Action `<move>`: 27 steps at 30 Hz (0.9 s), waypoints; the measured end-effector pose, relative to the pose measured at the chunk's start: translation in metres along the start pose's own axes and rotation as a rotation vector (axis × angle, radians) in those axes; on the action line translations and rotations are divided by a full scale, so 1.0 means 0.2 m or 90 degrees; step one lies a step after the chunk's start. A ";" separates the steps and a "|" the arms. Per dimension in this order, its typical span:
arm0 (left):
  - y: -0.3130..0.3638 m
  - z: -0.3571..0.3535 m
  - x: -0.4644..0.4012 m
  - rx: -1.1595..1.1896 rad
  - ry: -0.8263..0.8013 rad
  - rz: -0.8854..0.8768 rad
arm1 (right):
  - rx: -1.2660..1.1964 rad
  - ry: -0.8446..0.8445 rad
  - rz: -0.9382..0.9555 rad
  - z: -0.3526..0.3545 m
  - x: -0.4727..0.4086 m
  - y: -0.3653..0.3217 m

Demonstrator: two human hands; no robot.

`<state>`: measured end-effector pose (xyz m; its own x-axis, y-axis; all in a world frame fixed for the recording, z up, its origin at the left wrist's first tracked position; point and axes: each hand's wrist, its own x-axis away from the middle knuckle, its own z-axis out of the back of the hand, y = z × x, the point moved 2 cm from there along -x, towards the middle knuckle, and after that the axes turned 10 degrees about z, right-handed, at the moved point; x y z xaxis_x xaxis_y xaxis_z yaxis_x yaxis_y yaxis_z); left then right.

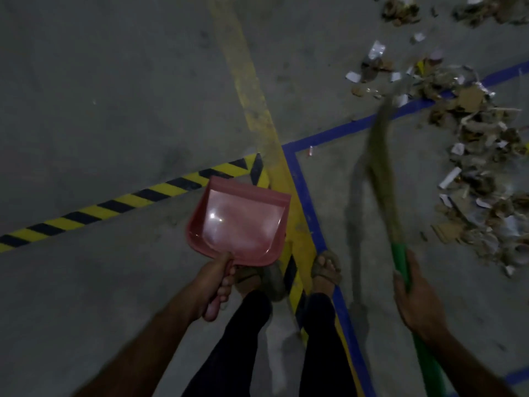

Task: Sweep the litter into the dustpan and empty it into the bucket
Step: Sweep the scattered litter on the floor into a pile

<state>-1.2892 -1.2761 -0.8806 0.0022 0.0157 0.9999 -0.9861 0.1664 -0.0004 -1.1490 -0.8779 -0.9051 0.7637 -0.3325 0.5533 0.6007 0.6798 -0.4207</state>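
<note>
The pink dustpan (240,222) hangs above the floor at centre frame, its handle toward the person and its wide open mouth pointing away, up and slightly right, over the striped tape. The left hand (213,285) holds it with fingers curled tight round the handle, which is mostly hidden inside the grip. The pan is bare inside, with a glare spot on its base.

The broom (383,179) runs long from lower right up toward the litter (475,156), green handle near the person, straw-coloured bristles at the far end, tip touching the edge of the pile. The right hand (418,299) wraps the green handle with fingers closed round it. The bristles are smeared by motion blur, and the handle's lower end is cut off by the frame's bottom edge.

The litter, torn cardboard and white scraps, lies scattered along the right side and is cut off by the right and top edges.

The floor (114,96) is dim grey concrete, crossed by a yellow line (252,90), blue tape (337,131) and black-and-yellow hazard tape (114,202). Two sandalled feet (326,270) stand on the lines.
</note>
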 end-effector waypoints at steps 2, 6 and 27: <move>-0.05 0.08 0.01 0.016 0.004 0.002 | 0.053 -0.081 0.043 -0.12 0.10 -0.16; -0.14 0.36 0.03 0.057 0.043 -0.021 | 0.187 -0.274 0.215 -0.46 0.14 -0.47; 0.19 -0.06 -0.13 -0.048 -0.004 -0.012 | -0.009 0.067 -0.205 0.07 -0.49 0.14</move>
<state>-1.3255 -1.2578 -0.9074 0.0201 0.0062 0.9998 -0.9704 0.2410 0.0180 -1.2107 -0.8178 -0.9606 0.5538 -0.5955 0.5820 0.8180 0.5196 -0.2467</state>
